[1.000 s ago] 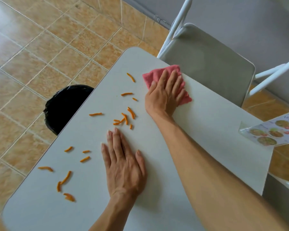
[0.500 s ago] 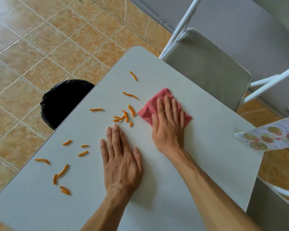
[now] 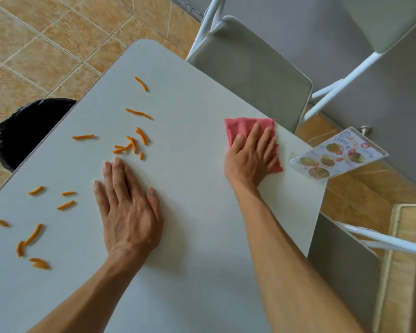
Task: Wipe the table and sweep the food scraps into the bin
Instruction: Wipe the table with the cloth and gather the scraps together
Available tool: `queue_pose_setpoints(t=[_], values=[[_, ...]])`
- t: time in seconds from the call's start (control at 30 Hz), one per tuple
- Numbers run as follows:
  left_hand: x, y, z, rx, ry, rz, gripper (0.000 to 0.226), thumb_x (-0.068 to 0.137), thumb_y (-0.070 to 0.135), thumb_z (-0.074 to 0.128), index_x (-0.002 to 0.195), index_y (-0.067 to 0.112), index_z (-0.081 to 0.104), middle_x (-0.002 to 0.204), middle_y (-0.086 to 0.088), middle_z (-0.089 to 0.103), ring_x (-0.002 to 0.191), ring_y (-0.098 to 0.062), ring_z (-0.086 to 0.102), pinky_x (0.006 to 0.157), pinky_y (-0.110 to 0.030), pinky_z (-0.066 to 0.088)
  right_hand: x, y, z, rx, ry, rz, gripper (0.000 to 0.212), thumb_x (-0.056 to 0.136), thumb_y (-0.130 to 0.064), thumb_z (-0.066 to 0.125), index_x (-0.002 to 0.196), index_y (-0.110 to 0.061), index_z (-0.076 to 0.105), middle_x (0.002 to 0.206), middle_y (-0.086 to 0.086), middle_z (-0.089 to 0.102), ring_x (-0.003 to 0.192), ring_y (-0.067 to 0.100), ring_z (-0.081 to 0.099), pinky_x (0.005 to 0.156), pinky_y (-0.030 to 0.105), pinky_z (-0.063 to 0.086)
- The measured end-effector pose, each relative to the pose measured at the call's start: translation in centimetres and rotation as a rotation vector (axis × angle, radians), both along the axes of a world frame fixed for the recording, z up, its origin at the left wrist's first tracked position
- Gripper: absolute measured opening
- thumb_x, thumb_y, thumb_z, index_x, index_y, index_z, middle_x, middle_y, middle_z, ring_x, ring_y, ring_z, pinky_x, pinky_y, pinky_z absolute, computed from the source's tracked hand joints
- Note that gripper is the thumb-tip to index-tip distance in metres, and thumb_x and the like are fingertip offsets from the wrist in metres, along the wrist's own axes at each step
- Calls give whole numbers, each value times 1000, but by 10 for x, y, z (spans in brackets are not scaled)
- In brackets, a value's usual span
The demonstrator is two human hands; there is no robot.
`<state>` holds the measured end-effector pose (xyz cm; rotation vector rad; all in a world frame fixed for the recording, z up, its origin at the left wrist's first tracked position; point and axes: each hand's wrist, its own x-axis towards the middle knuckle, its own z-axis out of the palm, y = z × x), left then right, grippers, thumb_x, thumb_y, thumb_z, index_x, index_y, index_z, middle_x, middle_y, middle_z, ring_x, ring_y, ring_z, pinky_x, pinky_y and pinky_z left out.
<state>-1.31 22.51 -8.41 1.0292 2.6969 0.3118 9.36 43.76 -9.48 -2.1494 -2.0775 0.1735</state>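
Note:
My right hand (image 3: 251,157) presses flat on a pink cloth (image 3: 244,127) near the right edge of the grey table (image 3: 192,236). My left hand (image 3: 127,210) lies flat on the tabletop, fingers spread, holding nothing. Several orange food scraps lie on the table: a cluster (image 3: 132,143) just beyond my left fingertips, more strips (image 3: 31,236) near the left edge, and one strip (image 3: 141,84) far up the table. A bin lined with a black bag (image 3: 27,131) stands on the floor beside the table's left edge.
A grey folding chair (image 3: 250,73) with a white frame is tucked at the far side. A clear menu stand (image 3: 338,153) sits at the table's right corner. Another chair seat (image 3: 341,265) is at the right. The floor is tan tile.
My right hand has slid the pink cloth from beside the scrap cluster across to the table's right edge. The left hand has stayed flat in place.

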Motion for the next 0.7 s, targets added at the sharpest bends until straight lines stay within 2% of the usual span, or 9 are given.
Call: queue_pose_setpoints(t=[0.07, 0.2, 0.23, 0.37, 0.4, 0.47, 0.53, 0.57, 0.7], values=[[0, 0, 1, 6, -12, 3, 71, 96, 35, 24, 152, -7, 14, 164, -18, 4, 153, -26, -7, 122, -45, -6, -15, -24, 3, 4, 2, 60, 69, 97, -51, 16, 158, -24, 33, 168, 11, 23, 155, 34, 19, 125, 55, 11], [-6, -3, 0, 43, -52, -20, 72, 96, 38, 25, 152, -6, 14, 164, -18, 4, 153, -27, -6, 122, -49, -3, 29, -49, 5, -67, -48, 574, 58, 103, -52, 17, 159, -38, 22, 171, 5, 14, 158, 29, 11, 126, 53, 9], [-8, -5, 2, 56, -71, -32, 72, 96, 38, 27, 151, -6, 14, 164, -19, 4, 152, -28, -5, 122, -51, -1, 47, -52, 5, -52, -61, 518, 58, 103, -51, 17, 159, -37, 23, 170, 3, 16, 158, 27, 12, 125, 53, 12], [-1, -8, 13, 99, -162, -105, 69, 95, 30, 35, 152, -2, 11, 164, -16, 0, 153, -28, -4, 120, -56, 0, 72, -85, 1, 8, 6, -130, 59, 104, -46, 23, 158, -25, 35, 167, 7, 27, 155, 31, 24, 120, 60, 23], [5, -8, 16, 114, -154, -173, 68, 96, 30, 34, 152, -1, 12, 165, -15, 0, 153, -26, -5, 120, -55, -1, 67, -96, 3, 19, 41, -150, 58, 103, -44, 27, 156, -23, 39, 165, 10, 30, 153, 33, 26, 118, 62, 25], [23, -8, 20, 139, -120, -342, 66, 97, 32, 29, 153, -1, 16, 166, -12, 2, 153, -22, -4, 120, -52, -1, 70, -120, 5, 14, -3, 100, 56, 104, -44, 28, 156, -26, 39, 166, 11, 30, 154, 35, 25, 120, 61, 21], [41, -7, 19, 144, -120, -464, 65, 98, 32, 28, 153, -1, 19, 165, -12, 6, 153, -22, -2, 121, -50, -2, 95, -122, 7, -60, -80, 394, 55, 105, -47, 21, 159, -35, 26, 170, 3, 19, 157, 29, 15, 123, 57, 13], [50, -7, 17, 140, -129, -500, 64, 99, 33, 27, 153, -2, 20, 165, -12, 7, 153, -22, -1, 122, -48, -4, 113, -113, 10, -89, -89, 409, 55, 105, -48, 17, 159, -38, 22, 171, -1, 15, 158, 25, 11, 124, 56, 12], [67, -7, 7, 75, -77, -522, 66, 99, 35, 25, 153, -3, 20, 165, -12, 10, 153, -23, 0, 122, -45, -6, 147, -64, 14, -115, -12, -164, 55, 106, -44, 19, 160, -36, 21, 171, -1, 10, 158, 24, 7, 124, 57, 11]])
